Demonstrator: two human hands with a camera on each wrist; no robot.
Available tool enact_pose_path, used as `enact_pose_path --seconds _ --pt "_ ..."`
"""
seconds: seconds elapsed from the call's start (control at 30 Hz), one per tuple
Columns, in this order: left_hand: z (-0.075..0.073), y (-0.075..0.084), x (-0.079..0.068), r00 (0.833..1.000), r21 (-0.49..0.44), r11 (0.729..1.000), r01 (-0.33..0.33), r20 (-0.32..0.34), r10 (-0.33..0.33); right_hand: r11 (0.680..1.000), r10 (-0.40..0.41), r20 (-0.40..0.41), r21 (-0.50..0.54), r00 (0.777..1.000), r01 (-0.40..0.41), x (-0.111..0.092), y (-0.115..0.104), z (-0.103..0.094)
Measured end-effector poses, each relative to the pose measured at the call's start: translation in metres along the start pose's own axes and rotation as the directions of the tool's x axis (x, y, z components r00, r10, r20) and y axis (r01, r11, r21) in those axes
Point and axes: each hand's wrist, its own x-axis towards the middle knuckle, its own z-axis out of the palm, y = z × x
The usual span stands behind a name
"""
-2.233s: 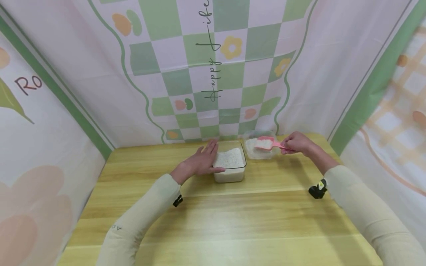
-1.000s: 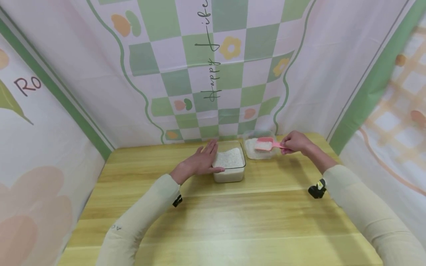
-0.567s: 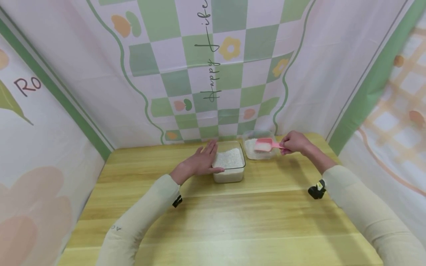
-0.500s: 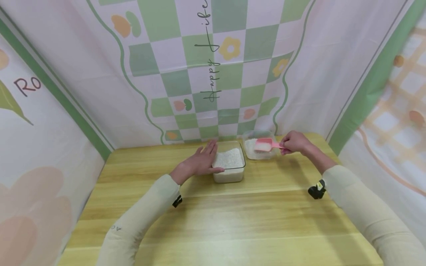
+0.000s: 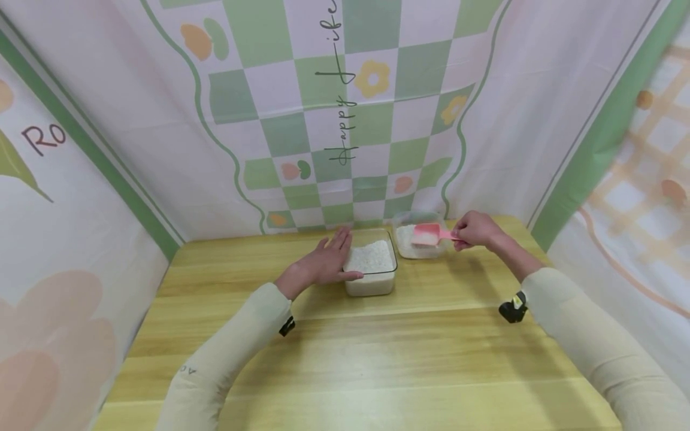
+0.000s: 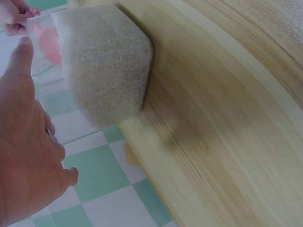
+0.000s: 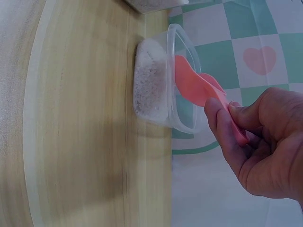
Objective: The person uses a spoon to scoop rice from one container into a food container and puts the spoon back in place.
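Note:
A square glass container [image 5: 371, 285] holds whitish rice [image 5: 372, 257], its surface higher towards the back right. My left hand [image 5: 325, 261], fingers extended, rests along its left side at the rim. To its right stands a smaller clear plastic tub [image 7: 171, 52] with a layer of rice [image 7: 150, 82] in it. My right hand [image 5: 477, 230] pinches the handle of a pink scoop [image 5: 426, 234] between thumb and fingers. The scoop's bowl is over the tub's opening, tilted, with a few grains showing in it. In the right wrist view the bowl overlaps the tub's rim.
Both containers stand near the back edge of a wooden table [image 5: 345, 359]. A checked green and white curtain [image 5: 372, 137] hangs right behind them. More printed cloth [image 5: 70, 239] closes off both sides.
The heap of rice in the scoop has shrunk to a few grains as the scoop tilted over the tub. My left hand has stayed at the glass container.

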Motion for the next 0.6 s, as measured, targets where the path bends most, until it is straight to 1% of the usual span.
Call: enact_pose_path --seconds 0.17,0.33,0.43,0.6 --pt "0.0 0.001 0.0 1.0 -0.001 1.0 0.0 0.002 0.0 1.0 -0.007 -0.011 -0.024 1.0 0.007 -0.002 -0.003 0.0" --pt "0.0 0.001 0.0 1.0 0.005 1.0 -0.001 -0.001 0.001 0.992 -0.03 -0.028 -0.125 0.999 0.026 -0.003 -0.005 -0.001" --pt "0.0 0.001 0.0 1.0 0.009 1.0 0.0 -0.006 0.0 0.978 -0.056 -0.045 -0.202 0.997 0.046 -0.005 -0.007 0.0" --pt "0.001 0.001 0.0 1.0 0.01 1.0 0.001 -0.009 -0.001 0.945 -0.095 -0.08 -0.319 0.992 0.065 -0.008 -0.015 0.003"
